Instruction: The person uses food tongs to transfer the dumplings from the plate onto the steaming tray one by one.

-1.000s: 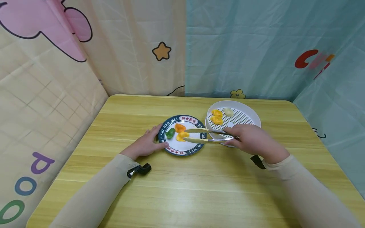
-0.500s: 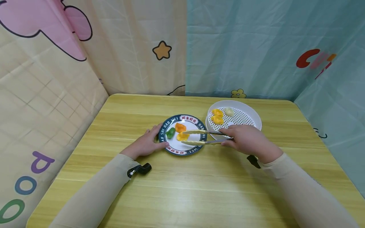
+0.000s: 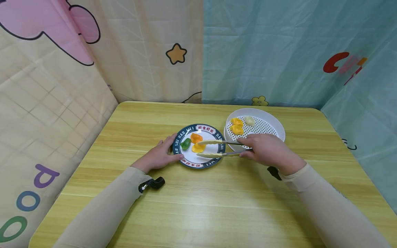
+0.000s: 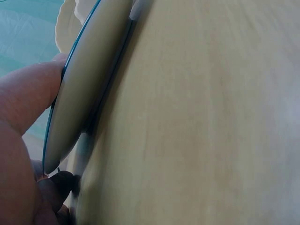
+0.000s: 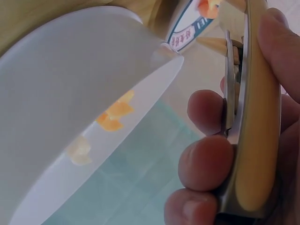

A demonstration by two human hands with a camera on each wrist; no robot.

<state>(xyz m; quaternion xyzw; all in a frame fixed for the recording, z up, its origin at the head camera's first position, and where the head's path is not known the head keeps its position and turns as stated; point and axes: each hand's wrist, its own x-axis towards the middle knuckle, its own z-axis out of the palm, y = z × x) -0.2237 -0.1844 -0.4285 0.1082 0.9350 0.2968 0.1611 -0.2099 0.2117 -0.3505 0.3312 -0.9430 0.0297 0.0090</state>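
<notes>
Spreading wider than a second ago, the two arms of the silver metal tongs with pale yellow tips point(image 3: 217, 141) are now standing farther apart. Beneath everything, a yellow wood-grained table point(image 3: 186, 206) is bearing a round white perforated tray point(image 3: 274, 122) and, just beside it, a round white plate with a dark lettered rim point(image 3: 187, 132). On its left edge the left hand point(image 3: 159, 155) is pinching between thumb and fingers; the right hand point(image 3: 270, 148) is gripping the tongs. In the tray, two crimped yellow dumplings point(image 3: 237, 130) and a whitish dumpling point(image 3: 249, 121) are lying. On the plate, a green dumpling point(image 3: 185, 144), an orange dumpling point(image 3: 196, 138) and a single yellow dumpling point(image 3: 198, 148) are resting close together, the tips straddling the last; whether they are touching it, I cannot tell. Letting it go seems the step in hand, likely calling next for drawing the tips clear without dragging it.
</notes>
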